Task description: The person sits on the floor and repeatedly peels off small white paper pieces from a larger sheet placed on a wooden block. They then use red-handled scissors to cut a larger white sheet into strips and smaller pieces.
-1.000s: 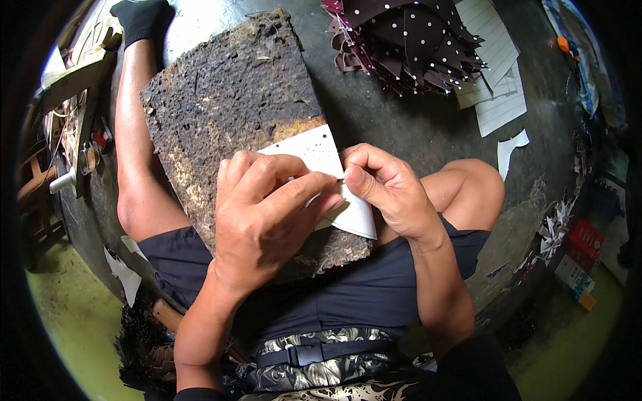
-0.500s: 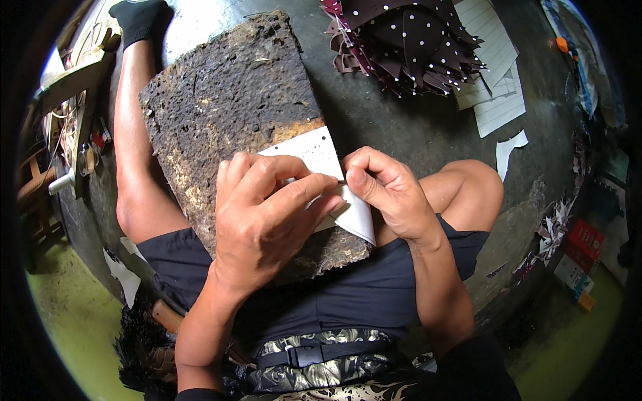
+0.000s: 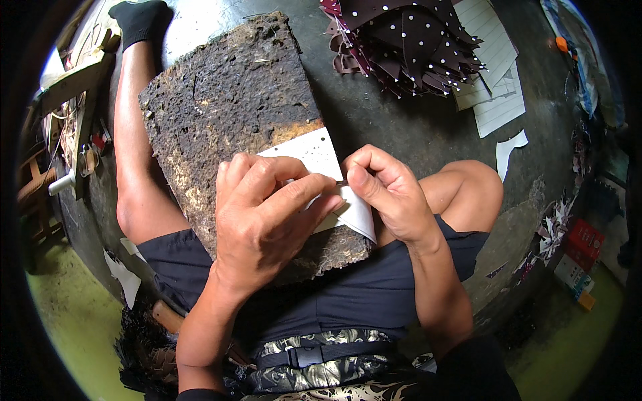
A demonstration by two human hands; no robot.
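A white sheet [image 3: 313, 148] dotted with small dark holes lies on the near right part of a thick, rough board [image 3: 227, 93] across my lap. Its right end curls up under my hands. My right hand [image 3: 388, 190] is closed, thumb and index finger pinching a thin dark piece [image 3: 342, 182] above the sheet. The other end of that piece meets the index fingertip of my left hand [image 3: 267, 210]. My left fingers are bent over the sheet, thumb close below the index finger; what lies between them is hidden.
Beyond the board, on the dark floor, sits a pile of dark polka-dotted pieces [image 3: 408, 40] beside lined paper sheets [image 3: 501, 107]. White scraps [image 3: 511, 146] and shreds [image 3: 554, 224] lie to the right. A wooden frame [image 3: 73, 83] stands at far left, and a wooden handle [image 3: 167, 315] is beside my left thigh.
Both hands hold nearly the same pose. The right fingertips have shifted very slightly, and a little more of the thin dark piece shows between the hands.
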